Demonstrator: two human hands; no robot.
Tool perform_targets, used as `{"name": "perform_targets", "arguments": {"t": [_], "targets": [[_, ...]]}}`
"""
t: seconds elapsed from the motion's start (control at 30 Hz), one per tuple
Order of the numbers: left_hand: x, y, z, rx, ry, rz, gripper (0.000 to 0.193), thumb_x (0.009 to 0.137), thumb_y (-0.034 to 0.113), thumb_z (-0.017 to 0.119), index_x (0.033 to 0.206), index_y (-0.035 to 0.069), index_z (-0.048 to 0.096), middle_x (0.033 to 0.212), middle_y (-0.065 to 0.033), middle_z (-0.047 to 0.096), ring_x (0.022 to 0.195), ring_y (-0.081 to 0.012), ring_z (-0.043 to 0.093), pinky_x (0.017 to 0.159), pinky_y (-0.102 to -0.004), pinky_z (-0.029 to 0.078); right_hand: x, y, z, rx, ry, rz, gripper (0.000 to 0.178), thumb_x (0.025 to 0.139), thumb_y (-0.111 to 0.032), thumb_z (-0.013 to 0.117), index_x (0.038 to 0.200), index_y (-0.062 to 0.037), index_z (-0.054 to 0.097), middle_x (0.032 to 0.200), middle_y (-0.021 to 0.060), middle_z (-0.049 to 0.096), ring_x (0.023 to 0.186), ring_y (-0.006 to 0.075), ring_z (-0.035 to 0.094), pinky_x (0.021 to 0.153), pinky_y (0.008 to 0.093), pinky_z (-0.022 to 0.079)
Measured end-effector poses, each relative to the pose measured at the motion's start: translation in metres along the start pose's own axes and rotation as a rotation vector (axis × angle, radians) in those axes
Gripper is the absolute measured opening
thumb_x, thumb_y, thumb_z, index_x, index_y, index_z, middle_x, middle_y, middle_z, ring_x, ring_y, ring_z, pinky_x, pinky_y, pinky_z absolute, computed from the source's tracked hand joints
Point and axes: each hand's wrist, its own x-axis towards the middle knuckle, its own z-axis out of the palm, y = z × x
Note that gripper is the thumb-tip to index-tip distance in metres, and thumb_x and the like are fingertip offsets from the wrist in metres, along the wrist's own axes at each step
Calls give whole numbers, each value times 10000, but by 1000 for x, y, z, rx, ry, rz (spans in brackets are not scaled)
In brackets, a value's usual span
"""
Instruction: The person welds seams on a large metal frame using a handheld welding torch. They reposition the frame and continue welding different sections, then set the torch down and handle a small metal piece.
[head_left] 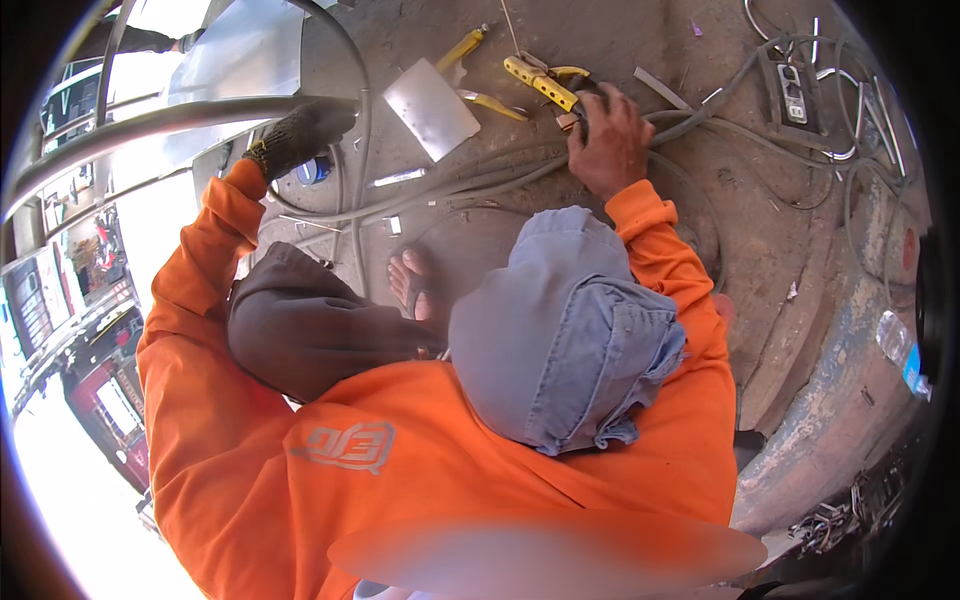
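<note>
My left hand (300,138), in a dark knit glove, is closed round a curved metal tube (190,115) near its end; some of its fingers are hidden. My bare right hand (612,140) is wrapped round the dark handle of a yellow welding electrode holder (540,84). A thin rod (510,28) sticks out from the far end of the holder. Left of it, a square metal plate (432,110) lies on the floor, beside a yellow-handled tool (460,48) and another yellow handle (495,105). A small blue round object (312,170) is just below my left hand.
Thick grey cables (480,188) run across the floor between my feet and hands. At the right stands a socket strip (793,95) among bent metal rods. A large metal sheet (240,55) leans at the upper left, near another person's arm (130,40). A plastic bottle (902,352) lies far right.
</note>
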Motion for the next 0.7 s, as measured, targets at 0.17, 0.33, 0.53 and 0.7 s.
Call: {"name": "perform_targets", "arguments": {"t": [0.17,0.33,0.53,0.7], "targets": [[28,6,-4,264,26,161,484,1049,387,556,1379,34,569,1233,-130,664,1087,-193,670,919,-356,563,-11,46,26,21,-3,188,402,894,-309,671,1271,-176,622,1216,92,657,1132,302,626,955,538,413],[34,10,30,392,-211,184,444,1063,359,543,1372,42,571,1232,-125,674,1092,-196,671,945,-343,547,-15,50,34,90,-108,158,352,908,-361,682,1212,-187,643,1061,54,687,1036,287,662,858,492,485],[31,23,51,474,-310,-32,498,1055,474,499,1358,87,581,1241,-142,681,1132,-245,672,978,-372,521,-13,51,36,178,-104,194,386,923,-312,682,1291,-198,655,1168,42,700,1099,273,656,897,468,494],[42,36,61,394,-344,48,511,1044,495,504,1359,102,591,1244,-174,673,1164,-298,654,1008,-403,499,-14,57,48,299,-15,211,392,888,-299,735,1261,-186,693,1169,39,709,1090,256,670,903,443,505]]}}
